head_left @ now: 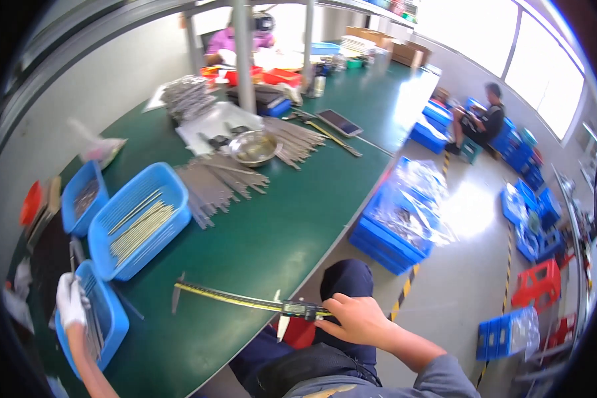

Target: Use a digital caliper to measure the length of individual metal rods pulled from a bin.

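Note:
My right hand (355, 322) grips a long digital caliper (235, 296) by its dark display end at the table's front edge. Its beam reaches left over the green tabletop, with the jaws spread far apart. On the left, my left hand (71, 300), in a white glove, is at the upper left rim of a blue basket (116, 322) holding thin metal strips (94, 335). Its fingers look curled, and a thin strip shows just above them; what they hold is hard to make out. Behind stands a larger blue basket (176, 182) with pale rods (142, 232).
Fanned flat metal pieces (209, 186), a steel bowl (253, 147) and a phone (339, 123) lie farther back on the green table (245, 229). A shelf post (244, 60) rises there. Stacked blue crates (391, 239) stand right of the table. Two people are in the background.

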### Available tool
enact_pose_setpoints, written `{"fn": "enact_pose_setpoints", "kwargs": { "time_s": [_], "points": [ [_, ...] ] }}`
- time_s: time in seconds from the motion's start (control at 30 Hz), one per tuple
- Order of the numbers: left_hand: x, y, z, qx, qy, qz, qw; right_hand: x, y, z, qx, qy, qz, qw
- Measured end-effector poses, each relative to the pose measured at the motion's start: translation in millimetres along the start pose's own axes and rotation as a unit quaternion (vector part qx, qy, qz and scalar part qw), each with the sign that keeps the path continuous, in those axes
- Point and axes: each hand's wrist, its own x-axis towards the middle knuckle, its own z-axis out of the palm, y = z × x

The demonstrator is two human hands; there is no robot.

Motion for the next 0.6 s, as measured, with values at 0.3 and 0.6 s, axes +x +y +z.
{"fn": "enact_pose_setpoints", "kwargs": {
  "time_s": [0.3,0.6],
  "points": [
    [-156.6,97.8,154.3,0.103,-0.246,0.604,0.751,13.0,-4.9,3.5,0.018,0.019,0.004,1.0],
    [-170.1,68.7,200.5,0.066,-0.151,0.577,0.8,3.1,4.0,-3.6,0.012,0.056,0.0,0.998]
  ]
}}
